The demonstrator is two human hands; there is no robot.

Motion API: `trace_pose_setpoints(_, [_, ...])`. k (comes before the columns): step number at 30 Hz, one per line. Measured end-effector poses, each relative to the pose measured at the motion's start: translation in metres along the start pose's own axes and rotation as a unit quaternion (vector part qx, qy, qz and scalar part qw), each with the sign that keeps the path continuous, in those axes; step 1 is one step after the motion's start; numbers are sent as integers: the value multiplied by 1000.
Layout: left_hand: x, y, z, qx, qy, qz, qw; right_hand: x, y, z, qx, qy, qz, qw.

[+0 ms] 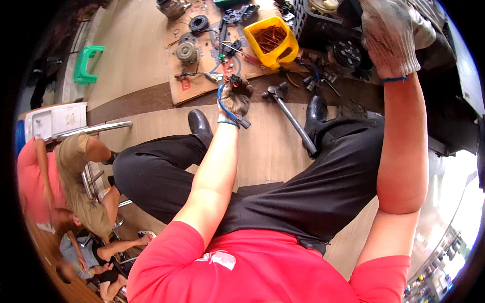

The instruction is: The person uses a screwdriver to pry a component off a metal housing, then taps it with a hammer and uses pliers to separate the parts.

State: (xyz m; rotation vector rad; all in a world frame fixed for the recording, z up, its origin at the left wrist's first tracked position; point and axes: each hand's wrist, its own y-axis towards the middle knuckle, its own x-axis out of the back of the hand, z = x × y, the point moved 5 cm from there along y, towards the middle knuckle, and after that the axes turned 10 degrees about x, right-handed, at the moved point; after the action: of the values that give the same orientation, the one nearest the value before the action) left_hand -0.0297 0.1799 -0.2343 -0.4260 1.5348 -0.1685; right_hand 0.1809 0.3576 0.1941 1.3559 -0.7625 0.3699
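My left hand [236,98], in a soiled work glove, is closed around a short wiring connector. A blue wire [221,96] runs from it along the wrist to a dark plug [243,122], and orange strands show at the fingertips. My right hand [390,38], in a greyish knit glove, reaches to the upper right beside a black crate [323,28]. Its fingers are hidden at the top edge. Below my left hand's level, a hammer [293,118] lies on the floor between my boots.
Flattened cardboard [197,91] carries motor parts [187,52], a black ring [198,23] and a screwdriver [251,59]. A cut yellow jug [273,43] holds copper-coloured scrap. A black pulley [346,53] lies near the crate. A green stool [88,65] and two seated people are at left.
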Motion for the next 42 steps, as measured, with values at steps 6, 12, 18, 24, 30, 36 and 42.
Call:
trace_pose_setpoints(6, [31, 26, 65, 39, 94, -107, 989, 3, -8, -6, -192, 295, -159, 922])
trace_pose_setpoints(12, [-7, 113, 142, 71, 65, -111, 989, 34, -15, -8, 93, -107, -11, 990])
trace_pose_setpoints(18, [-95, 145, 141, -23, 639, -438, 632, 50, -63, -32, 8, -146, 127, 981])
trace_pose_setpoints(24, [-20, 69, 88, -124, 647, -259, 706, 53, -55, -29, 9, -151, 138, 979])
trace_pose_setpoints(30, [104, -75, 52, -90, 608, -466, 636, 38, -35, -16, 44, -114, 77, 990])
trace_pose_setpoints(36, [73, -52, 28, -116, 591, -412, 683, 7, -14, 4, -33, 90, -22, 995])
trace_pose_setpoints(42, [78, -44, 22, -92, 564, -371, 732, -11, -19, -3, -216, 361, -86, 903])
